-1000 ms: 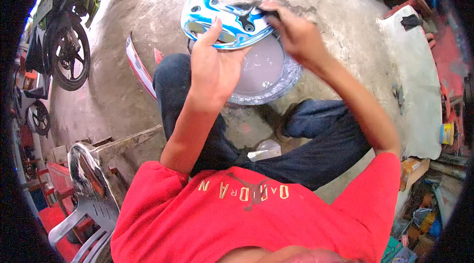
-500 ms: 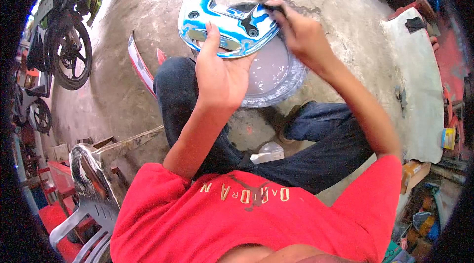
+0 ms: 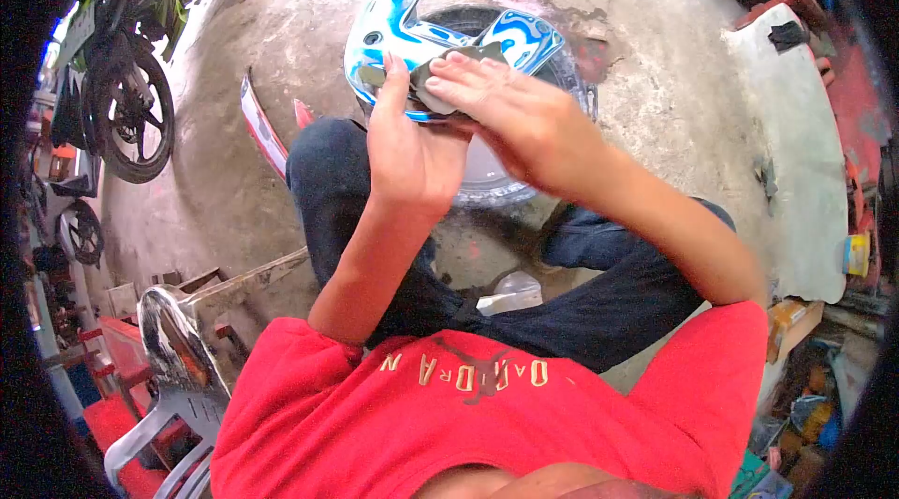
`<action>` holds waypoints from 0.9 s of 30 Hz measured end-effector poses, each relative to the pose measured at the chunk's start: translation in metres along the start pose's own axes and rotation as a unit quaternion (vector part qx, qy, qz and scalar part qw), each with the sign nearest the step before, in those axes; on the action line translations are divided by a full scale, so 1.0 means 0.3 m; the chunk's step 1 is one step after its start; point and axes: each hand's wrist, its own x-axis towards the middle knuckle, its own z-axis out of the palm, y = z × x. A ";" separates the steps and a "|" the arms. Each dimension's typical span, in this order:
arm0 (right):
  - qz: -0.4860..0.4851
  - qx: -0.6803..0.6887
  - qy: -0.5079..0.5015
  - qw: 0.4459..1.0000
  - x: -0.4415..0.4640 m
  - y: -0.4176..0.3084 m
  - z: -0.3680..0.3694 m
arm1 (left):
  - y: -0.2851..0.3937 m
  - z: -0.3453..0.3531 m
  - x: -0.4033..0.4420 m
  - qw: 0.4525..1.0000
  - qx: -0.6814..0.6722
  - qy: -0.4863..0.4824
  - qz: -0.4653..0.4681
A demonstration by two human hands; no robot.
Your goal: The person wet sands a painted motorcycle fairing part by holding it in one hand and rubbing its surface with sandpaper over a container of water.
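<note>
Centrally, a glossy blue-and-white curved panel (image 3: 412,31) is held out in front of the seated person, above a round basin (image 3: 496,195) of cloudy liquid. Its longer span runs roughly side to side, with an open notch facing away from the body.

The left hand (image 3: 412,157), palm up, grasps the panel's near edge, left of its middle: the thumb lies on top, the other fingers are hidden underneath. The right hand (image 3: 538,129) reaches in from the right, its fingers close together and nearly straight, pointing left across the panel's near side. They hold a dark grey pad (image 3: 431,87) flat against it, near the left thumb. Both hands are at the panel, so neither is clearly nearer; the right lobe extends beyond the right fingers.

Farther left, a narrow red-and-white piece (image 3: 262,129) lies on the concrete floor (image 3: 225,153).
</note>
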 end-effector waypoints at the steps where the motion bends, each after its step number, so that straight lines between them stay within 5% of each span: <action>1: -0.015 0.001 -0.001 1.000 -0.003 0.037 -0.008 | 0.008 0.005 0.001 1.000 0.000 -0.011 -0.012; 3: 0.175 -0.004 0.016 0.984 0.021 0.126 -0.022 | 0.003 0.039 -0.014 0.999 -0.027 0.017 0.010; 4: 0.375 0.038 -0.060 0.924 0.057 0.126 -0.078 | 0.001 0.039 -0.014 0.999 -0.030 0.017 0.008; 8: 0.022 0.012 0.027 0.999 -0.007 0.015 0.001 | 0.001 0.022 0.002 1.000 -0.003 0.024 0.013; 9: -0.002 0.005 0.005 1.000 -0.004 -0.020 -0.007 | 0.009 0.000 0.006 0.999 0.014 0.038 0.011; 10: -0.005 -0.001 0.022 1.000 -0.011 0.022 0.002 | 0.022 -0.056 0.035 0.953 -0.202 -0.214 -0.070; 11: -0.008 -0.010 0.037 0.999 -0.016 0.089 0.005 | 0.003 -0.087 0.033 0.980 -0.141 -0.136 -0.042; 12: 0.082 0.008 0.044 0.996 -0.012 0.130 -0.004 | 0.005 -0.009 0.011 0.995 -0.079 -0.058 -0.011; 13: 0.304 0.032 -0.041 0.951 0.036 0.101 -0.072 | 0.006 0.035 -0.005 0.999 -0.018 0.023 0.020; 15: 0.392 0.003 -0.095 0.915 0.059 0.056 -0.082 | 0.008 0.035 -0.001 0.999 -0.016 0.031 0.014; 17: 0.011 -0.025 0.043 0.999 -0.010 0.032 0.013 | 0.004 0.017 -0.003 0.999 0.000 0.028 0.021; 21: 0.085 0.042 0.027 0.995 0.009 0.076 -0.017 | 0.008 0.031 -0.008 0.999 0.009 0.017 0.042; 22: 0.303 0.057 -0.054 0.950 0.047 0.057 -0.080 | 0.006 0.039 -0.010 0.998 0.002 0.034 0.048; 26: -0.022 -0.080 0.036 0.996 -0.005 0.008 0.017 | 0.001 -0.008 0.009 0.999 -0.015 -0.007 0.038; 27: -0.033 -0.057 0.008 0.998 0.004 -0.046 -0.005 | 0.002 -0.006 0.002 0.999 -0.012 -0.006 0.040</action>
